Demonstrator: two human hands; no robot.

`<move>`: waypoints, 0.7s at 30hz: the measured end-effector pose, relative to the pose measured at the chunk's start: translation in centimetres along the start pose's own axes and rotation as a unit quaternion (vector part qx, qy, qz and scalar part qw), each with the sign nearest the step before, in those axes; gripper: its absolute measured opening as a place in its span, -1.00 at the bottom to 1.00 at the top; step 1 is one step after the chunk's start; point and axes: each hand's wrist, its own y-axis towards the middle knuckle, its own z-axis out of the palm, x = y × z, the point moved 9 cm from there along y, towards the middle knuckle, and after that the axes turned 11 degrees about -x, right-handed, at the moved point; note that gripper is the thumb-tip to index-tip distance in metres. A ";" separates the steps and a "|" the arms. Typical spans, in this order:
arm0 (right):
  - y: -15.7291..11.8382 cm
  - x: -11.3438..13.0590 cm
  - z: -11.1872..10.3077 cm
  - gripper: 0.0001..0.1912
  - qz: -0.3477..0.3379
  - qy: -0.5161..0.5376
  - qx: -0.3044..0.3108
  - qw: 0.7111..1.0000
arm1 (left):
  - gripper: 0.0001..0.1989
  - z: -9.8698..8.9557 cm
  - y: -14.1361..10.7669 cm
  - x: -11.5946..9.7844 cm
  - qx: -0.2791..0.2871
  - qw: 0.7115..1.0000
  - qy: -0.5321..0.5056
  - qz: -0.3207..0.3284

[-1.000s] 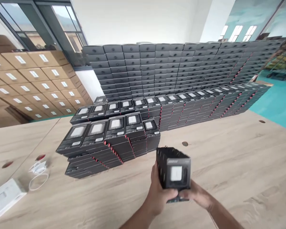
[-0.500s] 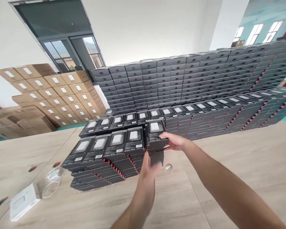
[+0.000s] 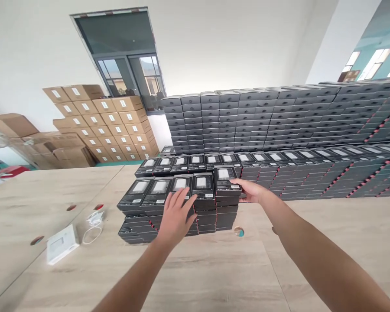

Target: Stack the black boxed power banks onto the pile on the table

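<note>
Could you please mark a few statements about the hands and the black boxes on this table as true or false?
1. The right hand touches the rightmost front stack of black boxes. True.
2. The left hand holds a box in the air. False: it rests flat against the front stacks.
3. A white box lies on the table beside a coiled white cable. True.
4. The brown cartons stand on the right. False: they are on the left.
</note>
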 end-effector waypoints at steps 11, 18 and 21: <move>-0.4 -0.3 -0.5 -0.80 0.015 0.045 -0.037 0.998 | -0.56 1.4 3.9 2.2 0.017 0.999 0.042 -0.005; 0.1 -1.7 -0.4 -0.82 0.030 0.081 -0.040 0.995 | -0.34 -13.1 -1.4 21.4 -0.151 0.892 0.042 -0.424; 0.4 -1.8 -0.4 -0.83 0.033 0.085 -0.046 0.995 | -0.41 -11.5 -2.4 23.0 -0.056 0.887 -0.043 -0.455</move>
